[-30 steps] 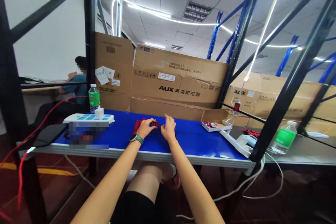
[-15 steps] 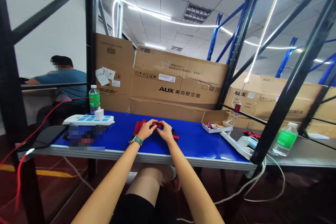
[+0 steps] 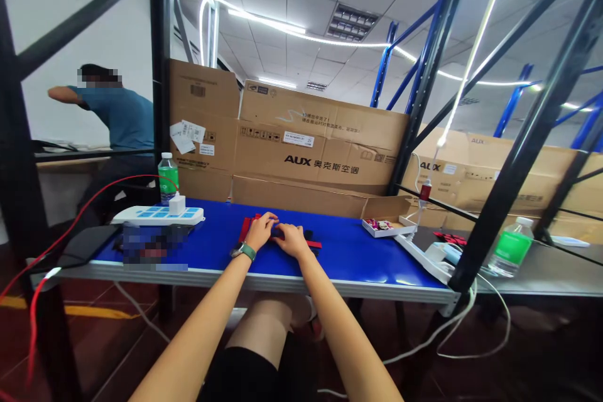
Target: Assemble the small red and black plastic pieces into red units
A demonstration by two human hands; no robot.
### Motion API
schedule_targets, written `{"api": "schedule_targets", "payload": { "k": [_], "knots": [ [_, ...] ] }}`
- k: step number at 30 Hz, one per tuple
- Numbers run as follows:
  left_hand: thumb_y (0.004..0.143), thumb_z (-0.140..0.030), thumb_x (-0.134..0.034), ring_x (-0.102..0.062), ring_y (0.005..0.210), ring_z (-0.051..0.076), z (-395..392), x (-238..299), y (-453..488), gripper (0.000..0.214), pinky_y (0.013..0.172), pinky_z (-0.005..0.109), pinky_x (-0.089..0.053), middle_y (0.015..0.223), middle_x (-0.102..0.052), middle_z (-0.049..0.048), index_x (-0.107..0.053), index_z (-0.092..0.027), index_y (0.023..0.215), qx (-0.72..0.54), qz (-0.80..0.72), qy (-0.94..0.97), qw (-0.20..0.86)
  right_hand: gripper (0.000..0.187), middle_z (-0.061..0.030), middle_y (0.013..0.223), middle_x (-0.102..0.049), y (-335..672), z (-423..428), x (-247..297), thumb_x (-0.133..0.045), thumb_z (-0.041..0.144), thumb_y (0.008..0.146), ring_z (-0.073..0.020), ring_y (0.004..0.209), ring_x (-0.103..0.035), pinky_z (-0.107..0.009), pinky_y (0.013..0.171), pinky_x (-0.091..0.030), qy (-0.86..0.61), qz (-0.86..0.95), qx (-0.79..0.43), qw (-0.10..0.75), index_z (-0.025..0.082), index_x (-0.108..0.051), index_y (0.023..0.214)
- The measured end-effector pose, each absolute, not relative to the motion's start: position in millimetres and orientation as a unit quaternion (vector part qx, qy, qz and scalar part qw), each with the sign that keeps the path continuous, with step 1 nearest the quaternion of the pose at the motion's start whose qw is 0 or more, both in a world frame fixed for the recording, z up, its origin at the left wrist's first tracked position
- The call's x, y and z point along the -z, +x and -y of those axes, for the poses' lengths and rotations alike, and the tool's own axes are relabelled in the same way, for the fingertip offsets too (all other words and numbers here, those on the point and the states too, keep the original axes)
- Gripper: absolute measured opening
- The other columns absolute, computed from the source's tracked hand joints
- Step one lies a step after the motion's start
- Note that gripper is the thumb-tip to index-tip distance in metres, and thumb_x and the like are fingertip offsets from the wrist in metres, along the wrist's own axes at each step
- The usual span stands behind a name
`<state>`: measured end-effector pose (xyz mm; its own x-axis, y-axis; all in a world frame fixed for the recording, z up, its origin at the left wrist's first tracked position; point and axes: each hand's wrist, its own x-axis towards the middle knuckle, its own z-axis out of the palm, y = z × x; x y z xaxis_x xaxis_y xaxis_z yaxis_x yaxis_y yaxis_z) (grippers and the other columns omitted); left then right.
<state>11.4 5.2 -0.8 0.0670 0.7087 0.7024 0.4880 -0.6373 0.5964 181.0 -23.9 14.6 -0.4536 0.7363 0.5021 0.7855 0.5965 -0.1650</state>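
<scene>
My left hand [image 3: 260, 232], with a green-strapped watch [image 3: 244, 252] at the wrist, is closed over the middle of the blue tabletop, its fingers curled forward. Close beside it is my right hand [image 3: 293, 240], fingers bent inward towards the left one. Whatever the two hands pinch between them is too small and too covered to make out. Red strips [image 3: 245, 230] lie beside and partly under my left hand. To the right of my right hand lie another red strip [image 3: 314, 244] and a small black piece [image 3: 309, 235].
A white box [image 3: 389, 232] of small wrapped items stands at the right, by a white power strip [image 3: 426, 260]. At the left are another power strip [image 3: 141, 216] and a green-labelled bottle [image 3: 168, 177]. Cardboard [image 3: 325, 138] walls the back. A person [image 3: 125, 114] sits beyond the left post.
My right hand has shifted slightly left and down, and the dark red piece between the hands no longer shows. The person at the left has raised up with an arm lifted.
</scene>
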Motion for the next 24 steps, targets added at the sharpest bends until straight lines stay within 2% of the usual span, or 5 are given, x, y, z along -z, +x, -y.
{"api": "schedule_targets", "payload": {
  "k": [3, 7, 14, 18, 24],
  "knots": [
    [0.092, -0.022, -0.046, -0.072, 0.093, 0.020, -5, 1, 10, 0.021, 0.085, 0.033, -0.055, 0.096, -0.076, 0.0061, -0.064, -0.022, 0.101, -0.547, -0.434, 0.714, 0.055, 0.014, -0.0030, 0.105, -0.070, 182, 19, -13, -0.063, 0.029, 0.092, -0.0210, 0.104, -0.062, -0.036, 0.092, -0.039, -0.437, 0.859, 0.032, 0.264, 0.026, -0.067, 0.106],
    [0.089, -0.028, -0.055, -0.070, 0.087, 0.022, -2, 0, 10, 0.015, 0.079, 0.032, -0.054, 0.094, -0.074, 0.0074, -0.067, -0.021, 0.093, -0.517, -0.441, 0.733, 0.000, 0.016, -0.0048, 0.104, -0.065, 185, 13, -14, -0.059, 0.016, 0.091, -0.0174, 0.098, -0.061, -0.028, 0.087, -0.044, -0.416, 0.834, 0.007, 0.362, 0.022, -0.066, 0.104],
    [0.086, -0.043, -0.064, -0.067, 0.072, 0.018, 6, -2, 14, 0.022, 0.069, 0.028, -0.051, 0.082, -0.075, 0.0043, -0.073, -0.022, 0.086, -0.480, -0.418, 0.769, 0.059, 0.019, -0.0065, 0.100, -0.060, 188, 16, -19, -0.049, 0.013, 0.092, -0.0186, 0.093, -0.059, -0.029, 0.086, -0.048, -0.424, 0.780, -0.001, 0.460, 0.021, -0.065, 0.098],
    [0.088, -0.034, -0.060, -0.067, 0.073, 0.018, 5, -3, 14, 0.018, 0.071, 0.028, -0.051, 0.084, -0.075, 0.0039, -0.074, -0.022, 0.089, -0.484, -0.399, 0.776, 0.068, 0.023, -0.0069, 0.105, -0.061, 188, 24, -20, -0.046, 0.016, 0.095, -0.0187, 0.097, -0.059, -0.031, 0.088, -0.046, -0.412, 0.799, 0.019, 0.438, 0.022, -0.065, 0.107],
    [0.090, -0.027, -0.054, -0.066, 0.074, 0.019, 3, -2, 14, 0.017, 0.072, 0.029, -0.050, 0.085, -0.073, 0.0048, -0.070, -0.021, 0.089, -0.484, -0.416, 0.769, 0.043, 0.034, -0.0096, 0.117, -0.062, 183, 26, -20, -0.062, 0.022, 0.088, -0.0248, 0.106, -0.058, -0.037, 0.090, -0.042, -0.426, 0.834, 0.106, 0.334, 0.021, -0.061, 0.122]
  ]
}}
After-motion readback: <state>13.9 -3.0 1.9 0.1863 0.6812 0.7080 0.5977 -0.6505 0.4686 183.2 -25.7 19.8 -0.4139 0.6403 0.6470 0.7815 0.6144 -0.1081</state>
